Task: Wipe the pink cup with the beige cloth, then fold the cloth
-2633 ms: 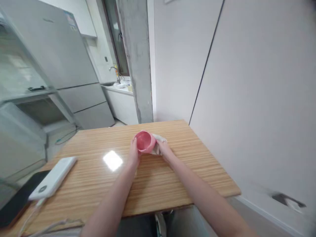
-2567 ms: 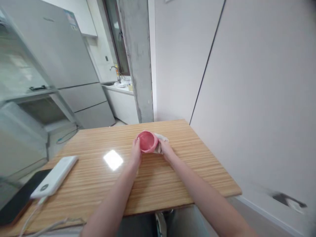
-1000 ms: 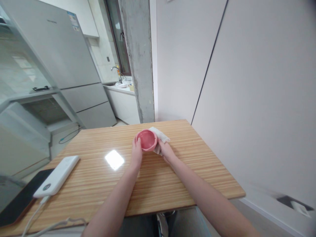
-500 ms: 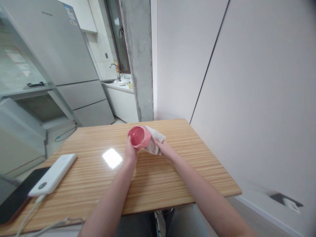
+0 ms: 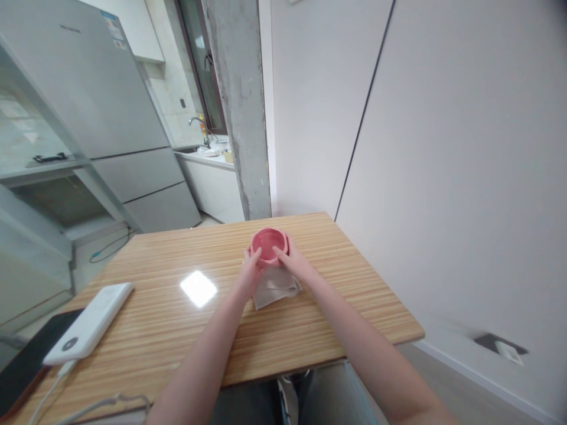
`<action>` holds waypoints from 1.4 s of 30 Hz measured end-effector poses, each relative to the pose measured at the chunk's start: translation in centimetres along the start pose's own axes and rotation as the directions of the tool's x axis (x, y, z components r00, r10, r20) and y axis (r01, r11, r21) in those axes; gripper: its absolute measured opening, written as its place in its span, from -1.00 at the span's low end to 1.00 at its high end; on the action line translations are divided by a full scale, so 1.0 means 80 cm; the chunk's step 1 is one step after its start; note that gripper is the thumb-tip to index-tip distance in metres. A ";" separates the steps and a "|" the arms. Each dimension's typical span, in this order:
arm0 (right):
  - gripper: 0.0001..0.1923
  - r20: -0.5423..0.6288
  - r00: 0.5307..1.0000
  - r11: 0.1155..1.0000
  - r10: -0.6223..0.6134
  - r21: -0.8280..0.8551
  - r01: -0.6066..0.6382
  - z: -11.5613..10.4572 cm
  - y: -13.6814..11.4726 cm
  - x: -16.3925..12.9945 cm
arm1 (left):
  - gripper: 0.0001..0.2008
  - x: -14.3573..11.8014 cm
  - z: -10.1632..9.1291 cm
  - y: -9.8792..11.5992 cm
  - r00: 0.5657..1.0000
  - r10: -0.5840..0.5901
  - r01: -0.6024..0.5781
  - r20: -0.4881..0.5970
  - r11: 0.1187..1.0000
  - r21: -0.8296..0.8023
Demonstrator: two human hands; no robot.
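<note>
Near the table's (image 5: 354, 319) far edge, both hands clasped round pink bowl (image 5: 269, 245) above cloth (image 5: 274, 289)

The lower wall of the small round pink bowl (image 5: 269, 245) is hidden behind the left hand (image 5: 251, 273) and the right hand (image 5: 295, 267), so whether its base touches the striped wooden table (image 5: 354, 295) cannot be told. The pale grey folded cloth (image 5: 273, 289) is partly covered by both hands. The flat black phone (image 5: 20, 369) and the thin white cable (image 5: 88, 407) are cut off at the picture's left and bottom edges.
</note>
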State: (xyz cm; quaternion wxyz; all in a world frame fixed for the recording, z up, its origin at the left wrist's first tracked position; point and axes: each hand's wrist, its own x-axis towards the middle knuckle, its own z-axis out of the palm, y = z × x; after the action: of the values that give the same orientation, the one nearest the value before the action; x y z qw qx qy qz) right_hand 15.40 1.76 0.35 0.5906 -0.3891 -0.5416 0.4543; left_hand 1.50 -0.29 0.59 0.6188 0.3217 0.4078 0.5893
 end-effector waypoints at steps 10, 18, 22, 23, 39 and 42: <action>-0.65 -0.679 0.734 0.951 -0.022 -0.240 -0.193 -0.122 0.015 0.044 | -0.78 -0.021 -0.016 0.008 0.822 -0.004 -0.509 0.569 0.442 0.739; -0.63 -0.804 0.587 0.872 -0.095 -0.351 -0.341 -0.154 0.033 0.041 | -0.58 -0.026 -0.021 0.016 0.734 -0.246 -0.585 0.633 0.245 0.773; -0.62 -0.817 0.574 0.847 -0.062 -0.347 -0.402 -0.159 0.037 0.044 | -0.64 -0.025 -0.020 0.012 0.743 -0.198 -0.594 0.639 0.245 0.766; -0.62 -0.820 0.569 0.840 -0.059 -0.349 -0.416 -0.160 0.038 0.044 | -0.67 -0.024 -0.020 0.010 0.749 -0.177 -0.594 0.638 0.248 0.765; -0.52 -0.610 0.620 0.669 -0.493 -0.722 -0.178 -0.130 0.012 0.039 | -0.87 -0.010 -0.024 0.010 0.837 -0.144 -0.370 0.528 0.563 0.739; -0.59 -0.332 0.726 0.602 -0.602 -0.786 0.139 -0.092 -0.006 0.026 | -0.84 -0.005 -0.026 0.009 0.942 -0.137 -0.155 0.306 0.631 0.760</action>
State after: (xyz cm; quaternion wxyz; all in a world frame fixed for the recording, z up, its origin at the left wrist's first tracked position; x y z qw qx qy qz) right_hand 22.73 3.86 0.58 0.6084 -0.5742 -0.5431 -0.0723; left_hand -0.64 -0.76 0.32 0.4770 0.6536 0.5078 0.2956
